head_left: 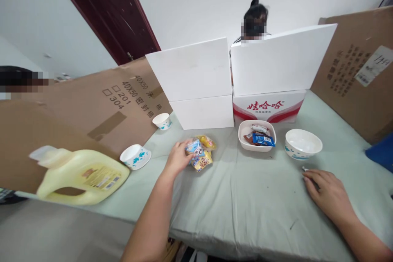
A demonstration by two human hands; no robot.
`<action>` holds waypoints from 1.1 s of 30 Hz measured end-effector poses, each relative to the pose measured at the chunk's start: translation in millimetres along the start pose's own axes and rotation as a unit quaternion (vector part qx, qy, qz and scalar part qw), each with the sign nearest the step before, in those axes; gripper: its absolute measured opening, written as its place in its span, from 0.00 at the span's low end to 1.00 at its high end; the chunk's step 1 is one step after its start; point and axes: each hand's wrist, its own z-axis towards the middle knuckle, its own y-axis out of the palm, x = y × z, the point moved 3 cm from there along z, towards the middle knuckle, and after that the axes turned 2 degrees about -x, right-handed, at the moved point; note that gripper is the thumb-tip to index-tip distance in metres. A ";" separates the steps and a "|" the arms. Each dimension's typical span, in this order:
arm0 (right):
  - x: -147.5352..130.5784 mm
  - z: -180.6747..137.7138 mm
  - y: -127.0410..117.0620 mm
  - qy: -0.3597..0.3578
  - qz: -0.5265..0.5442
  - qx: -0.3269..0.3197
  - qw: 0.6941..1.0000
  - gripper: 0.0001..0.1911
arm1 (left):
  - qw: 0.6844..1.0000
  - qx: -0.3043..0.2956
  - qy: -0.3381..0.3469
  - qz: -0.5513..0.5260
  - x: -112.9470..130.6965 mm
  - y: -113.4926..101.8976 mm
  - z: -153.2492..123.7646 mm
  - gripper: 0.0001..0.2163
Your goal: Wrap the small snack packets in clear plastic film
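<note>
My left hand [177, 159] has its fingers closed on a light blue snack packet [193, 147]. Beneath and beside it are a yellow snack packet [202, 163] with a cookie picture and another yellow packet [208, 142], close together on the cloth. On the right, my right hand [327, 190] is low over the table, its fingers pinched. A small whitish tip [304, 168] shows at those fingertips, too small to name. Just beyond it stands a white paper bowl [302, 144] with blue print. A white plastic bowl [245, 145] between the hands holds several wrapped snacks [263, 139].
A yellow jug [82, 176] lies tilted at left, near an overturned paper cup [135, 156] and an upright one [162, 121]. White boxes [202, 110] wall off the back; brown cardboard [76, 118] flanks the left. A person [254, 18] is behind the boxes, another at far left.
</note>
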 end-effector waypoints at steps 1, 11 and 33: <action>-1.6 0.9 -0.6 -0.001 -0.001 0.000 1.000 0.15 | 1.000 0.012 0.008 -0.011 3.8 -1.5 -6.0 0.21; -17.1 4.1 -9.1 0.028 -0.039 -0.032 0.998 0.11 | 0.866 0.262 0.422 -0.063 142.4 62.1 -62.9 0.08; -117.7 47.6 -36.0 -0.010 0.094 -0.309 0.946 0.18 | 0.852 -0.126 0.437 -0.260 143.5 129.9 -55.7 0.34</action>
